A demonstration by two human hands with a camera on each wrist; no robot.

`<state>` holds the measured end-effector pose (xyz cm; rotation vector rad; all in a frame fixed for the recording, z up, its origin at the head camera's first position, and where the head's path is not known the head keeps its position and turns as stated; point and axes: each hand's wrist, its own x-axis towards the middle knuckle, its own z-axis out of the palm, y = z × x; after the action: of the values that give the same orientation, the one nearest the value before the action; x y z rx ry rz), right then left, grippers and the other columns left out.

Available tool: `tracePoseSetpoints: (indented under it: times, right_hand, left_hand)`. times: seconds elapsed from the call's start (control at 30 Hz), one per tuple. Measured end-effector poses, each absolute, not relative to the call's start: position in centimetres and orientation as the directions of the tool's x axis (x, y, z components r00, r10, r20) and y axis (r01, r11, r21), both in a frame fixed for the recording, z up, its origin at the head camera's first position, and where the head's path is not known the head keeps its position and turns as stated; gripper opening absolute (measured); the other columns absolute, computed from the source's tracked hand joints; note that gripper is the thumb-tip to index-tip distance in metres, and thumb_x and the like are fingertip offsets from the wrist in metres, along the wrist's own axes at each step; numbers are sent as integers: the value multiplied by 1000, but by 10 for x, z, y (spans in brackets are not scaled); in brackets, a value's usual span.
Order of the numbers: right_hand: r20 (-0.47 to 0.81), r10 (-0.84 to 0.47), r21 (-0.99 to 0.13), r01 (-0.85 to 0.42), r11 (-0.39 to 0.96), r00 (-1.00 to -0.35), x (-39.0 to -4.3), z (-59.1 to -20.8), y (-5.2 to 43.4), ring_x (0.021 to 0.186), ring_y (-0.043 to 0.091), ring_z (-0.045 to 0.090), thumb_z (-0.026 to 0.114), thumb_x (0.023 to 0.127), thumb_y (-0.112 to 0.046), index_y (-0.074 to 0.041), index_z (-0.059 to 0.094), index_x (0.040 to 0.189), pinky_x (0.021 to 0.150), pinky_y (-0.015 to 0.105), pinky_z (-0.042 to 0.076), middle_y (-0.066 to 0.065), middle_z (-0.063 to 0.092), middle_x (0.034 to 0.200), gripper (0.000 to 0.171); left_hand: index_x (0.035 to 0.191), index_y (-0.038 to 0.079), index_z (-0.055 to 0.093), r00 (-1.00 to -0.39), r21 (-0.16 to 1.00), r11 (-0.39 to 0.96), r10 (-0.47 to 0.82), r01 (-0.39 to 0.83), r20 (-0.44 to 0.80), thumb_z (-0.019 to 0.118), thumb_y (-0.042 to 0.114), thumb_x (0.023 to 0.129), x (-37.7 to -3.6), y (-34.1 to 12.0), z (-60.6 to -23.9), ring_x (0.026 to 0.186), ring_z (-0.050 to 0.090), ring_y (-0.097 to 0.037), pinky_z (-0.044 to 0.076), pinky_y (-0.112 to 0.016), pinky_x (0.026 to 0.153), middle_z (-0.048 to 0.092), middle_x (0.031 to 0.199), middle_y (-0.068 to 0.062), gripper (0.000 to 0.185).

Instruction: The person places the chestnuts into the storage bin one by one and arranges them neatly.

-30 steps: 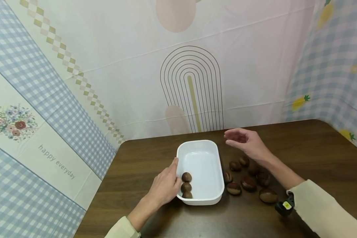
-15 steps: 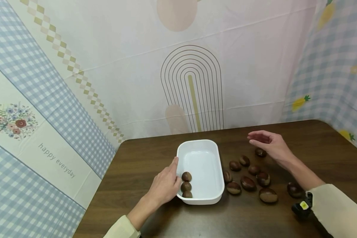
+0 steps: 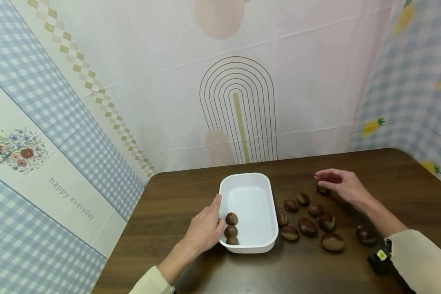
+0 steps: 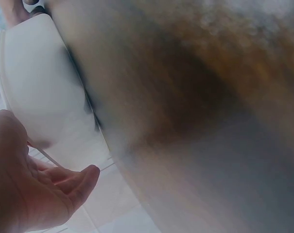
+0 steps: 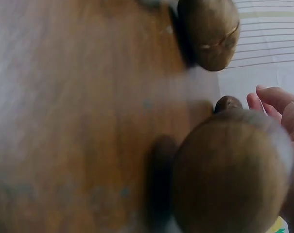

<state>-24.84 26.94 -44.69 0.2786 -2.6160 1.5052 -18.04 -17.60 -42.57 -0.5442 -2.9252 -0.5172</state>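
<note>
Dark wooden desk (image 3: pixel 191 192) against patterned cloth walls, white tray (image 3: pixel 248 179) near its middle with three chestnuts inside. Left hand (image 3: pixel 205 229) resting flat on the tray's left rim, fingers relaxed. Right hand (image 3: pixel 343 186) toward the far right edge, fingers curled loosely just over the farthest chestnut (image 3: pixel 321 190), directly beneath the fingertips; whether touching, cannot tell.

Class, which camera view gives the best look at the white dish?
The head view: it shows the whole white dish, its rim and three chestnuts inside, with the left hand against its side. The left wrist view shows only a blurred part of its wall. The right wrist view shows none of it.
</note>
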Motion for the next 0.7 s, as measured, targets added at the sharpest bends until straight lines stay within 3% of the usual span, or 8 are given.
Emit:
tracePoseSetpoints:
  times: [0.7]
  right_hand:
    - [124, -122, -844, -169, 509, -985, -251, -461, 276, 97, -14, 58, 71, 99, -18, 2, 65, 135, 77, 16, 52, 27, 67, 134, 41]
  left_hand:
    - [164, 6, 34, -928, 305, 879, 326, 367, 178, 52, 21, 100, -180, -176, -425, 134, 60, -31, 53, -53, 102, 46, 164, -11, 68]
